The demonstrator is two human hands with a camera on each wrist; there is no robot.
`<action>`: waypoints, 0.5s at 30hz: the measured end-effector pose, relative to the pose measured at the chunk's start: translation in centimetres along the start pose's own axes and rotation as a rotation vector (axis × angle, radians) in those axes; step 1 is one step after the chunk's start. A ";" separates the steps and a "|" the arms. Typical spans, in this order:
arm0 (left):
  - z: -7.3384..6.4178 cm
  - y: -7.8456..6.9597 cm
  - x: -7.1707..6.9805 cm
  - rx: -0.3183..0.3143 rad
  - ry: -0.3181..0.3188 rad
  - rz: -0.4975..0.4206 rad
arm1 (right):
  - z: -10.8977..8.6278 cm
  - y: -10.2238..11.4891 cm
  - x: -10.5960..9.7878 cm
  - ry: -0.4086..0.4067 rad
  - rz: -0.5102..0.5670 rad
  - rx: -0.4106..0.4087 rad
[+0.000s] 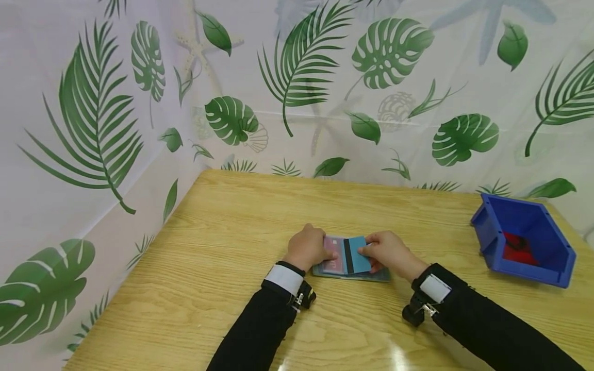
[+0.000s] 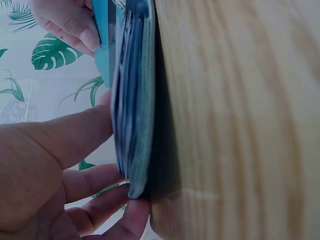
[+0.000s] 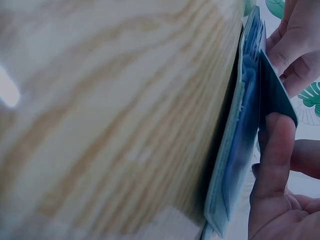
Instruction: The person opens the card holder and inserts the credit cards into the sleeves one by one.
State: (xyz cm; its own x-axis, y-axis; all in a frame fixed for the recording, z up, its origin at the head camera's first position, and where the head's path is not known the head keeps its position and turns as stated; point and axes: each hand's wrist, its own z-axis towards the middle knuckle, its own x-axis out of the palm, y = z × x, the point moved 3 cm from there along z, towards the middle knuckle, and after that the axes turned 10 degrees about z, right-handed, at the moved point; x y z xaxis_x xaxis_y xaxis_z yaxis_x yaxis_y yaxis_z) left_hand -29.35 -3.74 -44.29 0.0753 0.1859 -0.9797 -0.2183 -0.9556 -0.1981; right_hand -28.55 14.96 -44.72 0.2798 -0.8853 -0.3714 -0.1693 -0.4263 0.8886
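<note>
A greenish card holder (image 1: 378, 276) lies open on the wooden table, its left side a thick stack of sleeves (image 2: 131, 95) in the left wrist view. My left hand (image 1: 306, 248) grips that side, thumb on the top sleeve and fingers at the outer edge. A pink card (image 1: 332, 260) shows under the thumb. My right hand (image 1: 392, 252) pinches a blue card (image 1: 359, 258) with a black stripe between thumb and fingers. In the right wrist view the blue card (image 3: 275, 95) tilts up from the holder. Whether its inner edge is inside a sleeve I cannot tell.
A blue plastic bin (image 1: 533, 270) stands at the right of the table (image 1: 223, 232), with a red and black item (image 1: 518, 249) inside. A leaf-printed sheet (image 1: 320, 118) hangs behind the table and along its left side.
</note>
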 end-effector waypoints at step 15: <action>0.2 -0.1 0.1 0.000 0.022 0.012 | 0.8 0.1 0.9 -0.012 -0.101 0.018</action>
State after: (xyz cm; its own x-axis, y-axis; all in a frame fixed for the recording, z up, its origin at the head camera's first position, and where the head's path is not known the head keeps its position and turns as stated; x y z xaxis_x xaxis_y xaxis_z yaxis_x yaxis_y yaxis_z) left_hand -29.49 -3.60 -44.37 0.0937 0.1693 -0.9811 -0.2191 -0.9578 -0.1862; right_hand -29.11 13.96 -45.19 0.2855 -0.8396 -0.4622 -0.1581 -0.5169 0.8413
